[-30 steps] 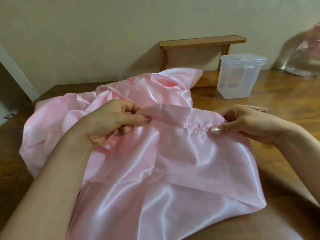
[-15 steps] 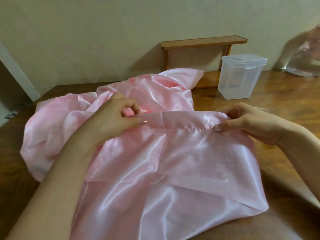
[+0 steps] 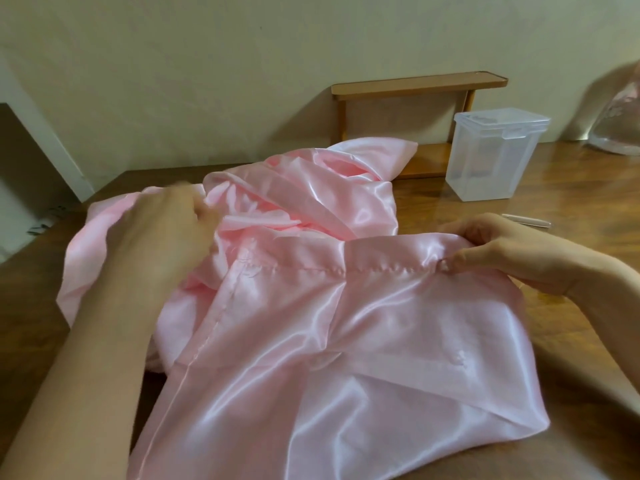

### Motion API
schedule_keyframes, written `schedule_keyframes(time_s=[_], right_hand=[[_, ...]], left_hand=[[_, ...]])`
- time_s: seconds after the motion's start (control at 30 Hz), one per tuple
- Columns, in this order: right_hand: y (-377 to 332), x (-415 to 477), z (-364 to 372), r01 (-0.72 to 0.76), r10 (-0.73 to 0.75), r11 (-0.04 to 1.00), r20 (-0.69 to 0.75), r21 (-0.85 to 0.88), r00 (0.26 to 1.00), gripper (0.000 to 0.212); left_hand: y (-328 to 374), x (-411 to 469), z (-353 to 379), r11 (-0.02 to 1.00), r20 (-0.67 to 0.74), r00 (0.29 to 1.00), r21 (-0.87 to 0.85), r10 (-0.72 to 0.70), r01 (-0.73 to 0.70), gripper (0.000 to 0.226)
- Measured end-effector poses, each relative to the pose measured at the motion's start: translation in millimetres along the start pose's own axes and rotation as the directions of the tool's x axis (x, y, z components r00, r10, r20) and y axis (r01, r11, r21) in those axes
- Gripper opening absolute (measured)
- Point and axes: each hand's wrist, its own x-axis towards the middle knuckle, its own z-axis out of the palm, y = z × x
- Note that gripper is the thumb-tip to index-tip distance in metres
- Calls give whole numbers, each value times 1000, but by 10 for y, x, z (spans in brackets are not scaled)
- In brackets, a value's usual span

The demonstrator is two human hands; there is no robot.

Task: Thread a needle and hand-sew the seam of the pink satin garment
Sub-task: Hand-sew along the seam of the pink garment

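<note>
my left hand (image 3: 162, 237) lies palm down over the bunched far-left part of the shiny pink satin garment (image 3: 346, 358). it is smeared with blur, so i cannot tell whether its fingers grip the cloth or only rest on it. the garment spreads over the brown wooden table (image 3: 571, 188) from under that hand to the near edge, its crumpled bulk heaped toward the wall.

what the next move turns on is the stitched seam (image 3: 339, 268). its long axis runs almost level across the view, from just beside my left hand to my right hand (image 3: 512, 251). the right hand pinches the right end of the seam between thumb and curled fingers, so it is the hand on the line. my left is near the other end but off it, up and to the left. i judge that the left must come down and rightward onto that free end, so the seam is taut between both hands.

i see no needle or thread in either hand. just beyond my right hand a slim pale stick (image 3: 530, 221) lies on the table, too small to identify. further back a clear plastic lidded box (image 3: 495, 157) stands before a small wooden shelf (image 3: 415, 88).
</note>
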Motion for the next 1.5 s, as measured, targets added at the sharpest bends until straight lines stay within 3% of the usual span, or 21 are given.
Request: schedule_keyframes(time_s=[0.07, 0.17, 0.37, 0.53, 0.6, 0.67, 0.77, 0.9, 1.07, 1.17, 1.27, 1.3, 1.37, 1.47, 1.5], right_hand=[[-10, -5, 8, -6, 6, 1000, 1, -19, 1000, 37], [-18, -8, 21, -13, 13, 999, -5, -31, 1000, 37], [-19, -10, 33, -22, 21, 1000, -27, -20, 999, 40], [-10, 19, 39, -40, 37, 999, -103, -24, 994, 40], [1, 23, 40, -62, 61, 998, -89, -6, 994, 32], [5, 29, 67, -87, 86, 996, -77, -12, 993, 7], [41, 68, 80, -136, 130, 989, -87, -66, 988, 32], [50, 106, 142, -187, 163, 976, -191, -115, 968, 27], [72, 150, 211, -201, 160, 969, -256, -143, 953, 44], [127, 173, 222, -208, 172, 969, -248, -130, 953, 41], [188, 210, 228, -191, 142, 970, -286, -150, 948, 18], [202, 218, 222, -181, 133, 974, -302, -136, 944, 20], [205, 223, 215, -165, 137, 983, -268, -82, 954, 30], [174, 193, 186, -152, 153, 988, -161, 20, 975, 19], [183, 180, 148, -146, 153, 987, -116, 70, 981, 25]], left_hand=[[-44, -58, 16, 997, 319, 947, 68, -45, 24, 34], [-29, -118, 130, 975, 479, 877, -207, 34, 75, 38], [28, -123, 105, 810, 317, 946, -571, 67, 134, 15], [33, -119, -10, 509, 365, 930, -810, 50, 290, 7], [-6, -110, -9, 513, 311, 950, -819, 21, 257, 12], [-40, -93, 22, 527, 256, 966, -819, -19, 228, 16], [-53, -70, 69, 532, 190, 980, -824, -66, 195, 19], [-16, -80, 104, 519, 107, 992, -846, -62, 124, 23], [29, -127, 113, 518, 30, 998, -854, -58, 55, 20], [38, -136, 126, 533, 4, 999, -845, -54, 32, 20], [8, -120, 104, 551, -70, 995, -835, -78, -16, 22], [-13, -107, 91, 549, -92, 992, -836, -89, -28, 23], [-32, -76, 85, 536, -77, 993, -844, -88, -18, 23], [-46, -39, 115, 510, 25, 998, -859, -56, 50, 18], [-48, -28, 125, 498, 47, 997, -864, -56, 68, 17]])
